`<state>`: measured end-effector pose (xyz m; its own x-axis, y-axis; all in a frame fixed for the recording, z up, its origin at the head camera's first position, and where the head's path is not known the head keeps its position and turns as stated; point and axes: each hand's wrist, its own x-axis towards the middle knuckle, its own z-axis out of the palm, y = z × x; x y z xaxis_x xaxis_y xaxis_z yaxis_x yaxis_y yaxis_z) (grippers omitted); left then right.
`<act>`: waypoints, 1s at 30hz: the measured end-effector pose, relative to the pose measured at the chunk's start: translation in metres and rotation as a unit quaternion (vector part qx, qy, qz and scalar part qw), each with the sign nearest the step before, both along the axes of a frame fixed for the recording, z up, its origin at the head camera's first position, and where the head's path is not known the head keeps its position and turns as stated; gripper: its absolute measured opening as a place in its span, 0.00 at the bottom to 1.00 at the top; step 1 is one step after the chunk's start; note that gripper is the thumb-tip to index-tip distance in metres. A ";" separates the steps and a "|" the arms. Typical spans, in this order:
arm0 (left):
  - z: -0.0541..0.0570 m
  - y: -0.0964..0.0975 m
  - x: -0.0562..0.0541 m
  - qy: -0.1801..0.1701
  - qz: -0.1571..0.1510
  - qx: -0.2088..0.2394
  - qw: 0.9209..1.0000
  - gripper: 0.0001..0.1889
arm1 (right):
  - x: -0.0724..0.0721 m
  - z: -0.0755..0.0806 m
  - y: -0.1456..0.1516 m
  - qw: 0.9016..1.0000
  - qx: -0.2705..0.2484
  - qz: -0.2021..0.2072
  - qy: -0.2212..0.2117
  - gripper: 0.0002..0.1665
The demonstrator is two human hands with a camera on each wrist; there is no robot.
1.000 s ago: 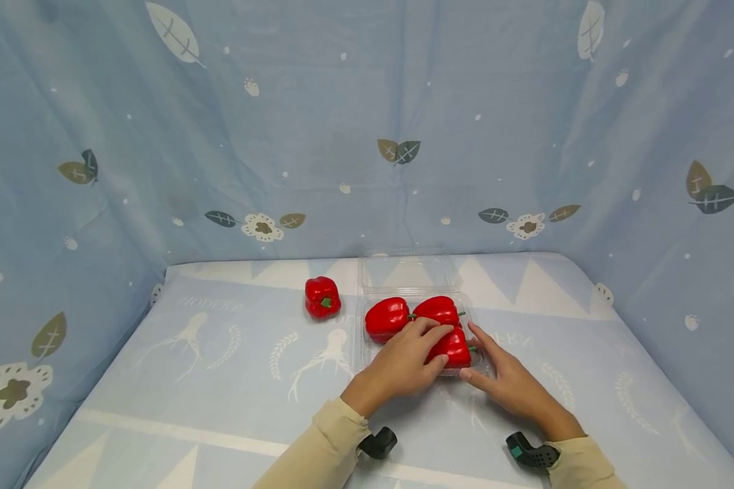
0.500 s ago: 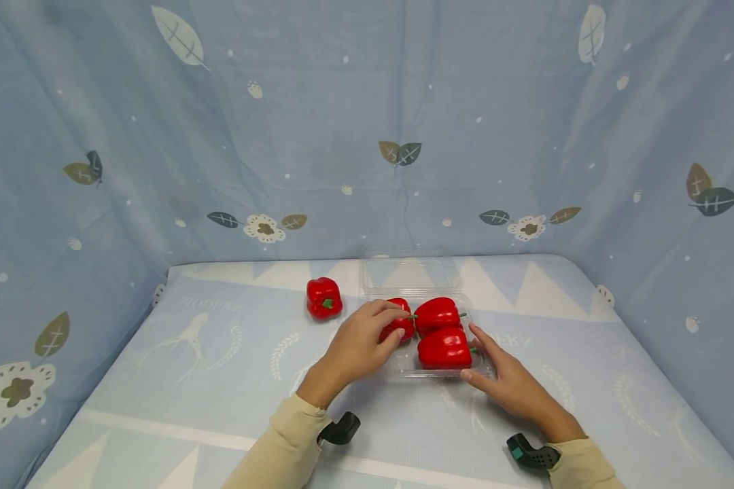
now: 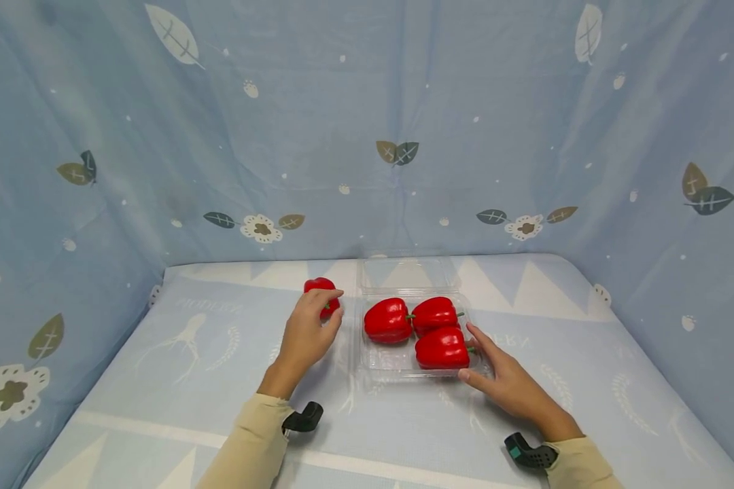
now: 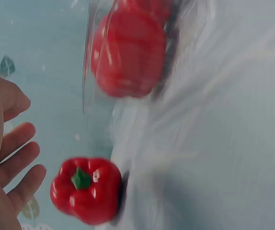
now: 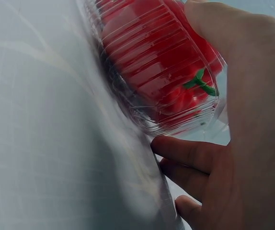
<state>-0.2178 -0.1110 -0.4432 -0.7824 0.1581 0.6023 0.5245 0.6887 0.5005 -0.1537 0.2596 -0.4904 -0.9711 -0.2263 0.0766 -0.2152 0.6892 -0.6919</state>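
A clear plastic clamshell box (image 3: 387, 371) sits on the table with its lid folded back. Inside are a left red bell pepper (image 3: 388, 320), a back right one (image 3: 435, 314) and a front right one (image 3: 443, 348), all with green stems. Outside the box, to its left, a lone bell pepper (image 4: 87, 190) stands on the table. My left hand (image 3: 308, 329) is beside this pepper, fingers relaxed and holding nothing; the left wrist view shows a gap between them. With thumb and fingers extended, my right hand (image 3: 510, 380) touches the box at its right front corner.
The raised lid (image 3: 410, 274) lies toward the back of the table, near the blue patterned curtain (image 3: 342, 122). A pale printed cloth (image 3: 177, 380) covers the table. Curtain walls bound both sides.
My left hand has left the front right pepper, passed over the left one and moved left to the lone pepper. My right hand has stayed at the box's corner.
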 end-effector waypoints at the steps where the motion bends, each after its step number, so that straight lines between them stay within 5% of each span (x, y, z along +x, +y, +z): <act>1: -0.001 -0.003 -0.001 0.001 0.007 0.006 1.000 0.15 | 0.000 0.000 0.000 1.000 -0.001 0.000 0.000 0.54; 9: -0.009 -0.017 -0.012 0.004 0.050 0.066 0.997 0.14 | 0.000 0.001 -0.002 1.000 0.001 -0.002 -0.004 0.55; 14: -0.013 -0.015 -0.019 -0.064 0.083 0.086 0.991 0.22 | -0.001 0.001 -0.002 1.000 0.002 -0.004 -0.008 0.55; 21: -0.023 -0.013 -0.026 -0.164 0.127 0.100 0.973 0.33 | 0.000 -0.001 -0.003 1.000 0.001 -0.007 -0.010 0.55; 30: -0.033 -0.010 -0.035 -0.185 0.136 0.142 0.963 0.38 | 0.000 0.001 -0.003 1.000 0.005 -0.010 -0.012 0.56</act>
<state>-0.2526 -0.1209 -0.4764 -0.9408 -0.2131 0.2635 0.0936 0.5838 0.8065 -0.1542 0.2569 -0.4890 -0.9769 -0.2075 0.0506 -0.1845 0.7002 -0.6897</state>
